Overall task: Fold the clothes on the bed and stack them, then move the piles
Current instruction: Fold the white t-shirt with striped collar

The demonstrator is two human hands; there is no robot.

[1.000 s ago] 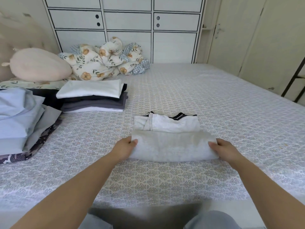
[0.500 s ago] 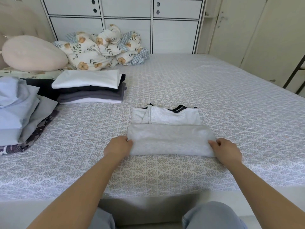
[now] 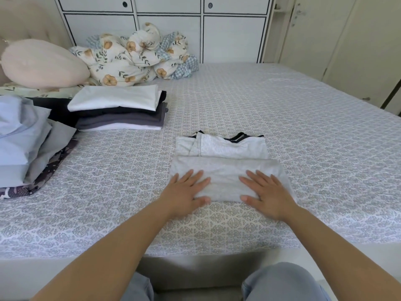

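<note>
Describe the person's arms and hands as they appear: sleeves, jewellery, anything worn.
Both forearms are bare up to the frame edge, with no sleeve in sight. The left hand and right hand wear no gloves, and no ring, watch or bracelet shows. The nails look short and unpainted.

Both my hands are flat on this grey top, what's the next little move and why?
Probably fold once more: take the near folded edge and bring it up over the far part. Both the left hand and right hand lie flat on the grey top, and its collar end sticks out uncovered beyond the fold. It's longer front to back than the folded stack at the left.
</note>
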